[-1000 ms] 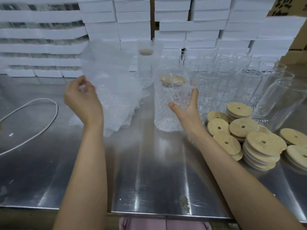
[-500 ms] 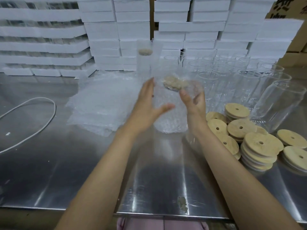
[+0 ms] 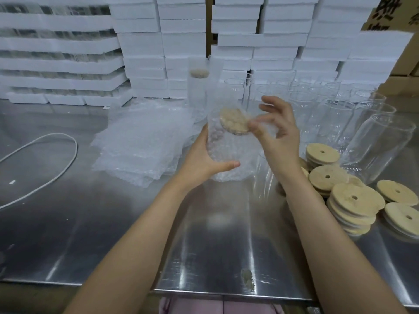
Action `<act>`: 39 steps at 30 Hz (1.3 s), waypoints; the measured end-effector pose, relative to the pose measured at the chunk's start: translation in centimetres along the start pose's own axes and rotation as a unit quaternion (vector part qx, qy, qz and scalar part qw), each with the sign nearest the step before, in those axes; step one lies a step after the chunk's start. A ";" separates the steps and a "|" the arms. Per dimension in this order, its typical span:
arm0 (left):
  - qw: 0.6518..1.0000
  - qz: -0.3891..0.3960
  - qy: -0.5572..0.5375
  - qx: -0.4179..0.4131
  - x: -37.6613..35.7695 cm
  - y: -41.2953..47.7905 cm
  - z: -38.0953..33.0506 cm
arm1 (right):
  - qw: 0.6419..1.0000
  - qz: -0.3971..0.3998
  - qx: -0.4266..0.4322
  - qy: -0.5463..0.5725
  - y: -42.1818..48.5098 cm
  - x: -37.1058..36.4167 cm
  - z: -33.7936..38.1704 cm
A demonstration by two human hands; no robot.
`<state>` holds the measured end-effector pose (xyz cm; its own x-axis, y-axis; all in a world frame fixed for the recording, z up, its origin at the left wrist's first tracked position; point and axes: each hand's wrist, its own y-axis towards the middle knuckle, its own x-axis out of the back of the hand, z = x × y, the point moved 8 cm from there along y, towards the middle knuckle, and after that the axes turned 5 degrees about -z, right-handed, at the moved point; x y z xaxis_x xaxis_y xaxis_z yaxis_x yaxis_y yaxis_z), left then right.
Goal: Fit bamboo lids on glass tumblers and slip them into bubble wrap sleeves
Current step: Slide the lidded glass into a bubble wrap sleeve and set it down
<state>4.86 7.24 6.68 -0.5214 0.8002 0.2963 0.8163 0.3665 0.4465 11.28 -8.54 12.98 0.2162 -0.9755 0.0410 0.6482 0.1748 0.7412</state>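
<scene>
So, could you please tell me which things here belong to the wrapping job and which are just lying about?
Job: wrapped tumbler, left hand, right hand, bubble wrap sleeves, bamboo lids, empty tumblers.
Lying about: white cable, foam boxes, cardboard carton.

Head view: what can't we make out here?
All in the head view:
- Lid seating: bamboo lid seen only through bubble wrap sleeve; the rim is blurred.
- Left hand: fingers hidden behind the sleeve.
- Carton print: cut off by the top edge.
- Rear tumblers: count unclear, transparent and overlapping.
</scene>
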 end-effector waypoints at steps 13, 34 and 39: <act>0.996 -0.019 -0.090 -0.001 1.0 0.4 -1.3 | 0.968 0.143 -0.196 0.059 -2.5 -4.4 -2.9; 0.972 -0.097 0.161 0.139 1.5 -0.1 3.8 | 0.960 0.134 -0.226 0.095 -2.5 -3.5 -3.6; 0.952 -0.120 0.279 0.032 1.8 -0.4 1.9 | 0.959 0.173 -0.214 0.071 -2.6 -4.2 -3.5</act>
<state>4.01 9.44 5.45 -0.7318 0.3192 0.6021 0.6604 0.5505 0.5107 11.25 -4.41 8.49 0.5505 -0.8261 0.1208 0.7528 0.5537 0.3560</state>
